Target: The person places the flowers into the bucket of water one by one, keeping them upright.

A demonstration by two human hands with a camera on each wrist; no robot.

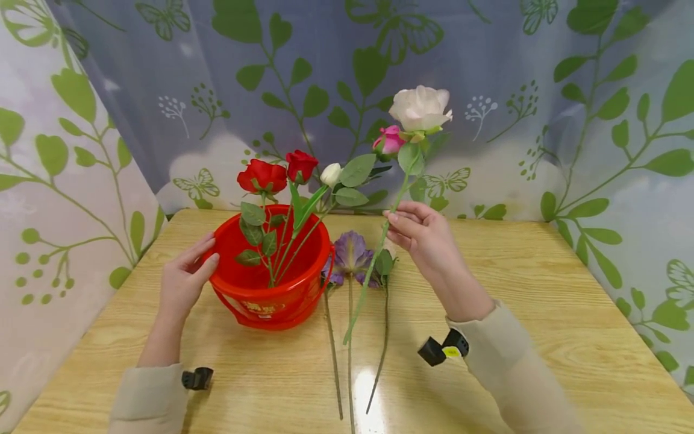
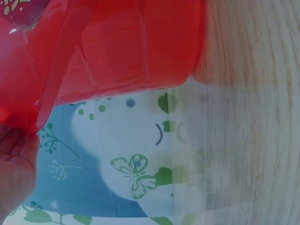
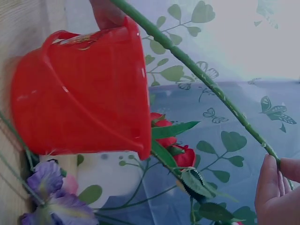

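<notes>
My right hand (image 1: 428, 238) pinches the green stem of a large white flower (image 1: 420, 108), held upright and tilted, its lower end over the table. In the right wrist view the fingertips (image 3: 274, 176) grip that stem (image 3: 211, 84). My left hand (image 1: 187, 277) rests against the left rim of the red bucket (image 1: 271, 295); in the left wrist view its fingers touch the bucket's edge (image 2: 40, 112). Inside the bucket stand red flowers (image 1: 262, 176), a white bud (image 1: 331, 175) and leafy stems. A pink bud (image 1: 389, 140) shows beside the white flower's base.
On the wooden table (image 1: 520, 337), right of the bucket, lie a purple flower (image 1: 351, 254) and several long stems pointing toward the front edge, with green leaves (image 1: 384, 263) at one. A patterned cloth (image 1: 303, 72) hangs behind the table.
</notes>
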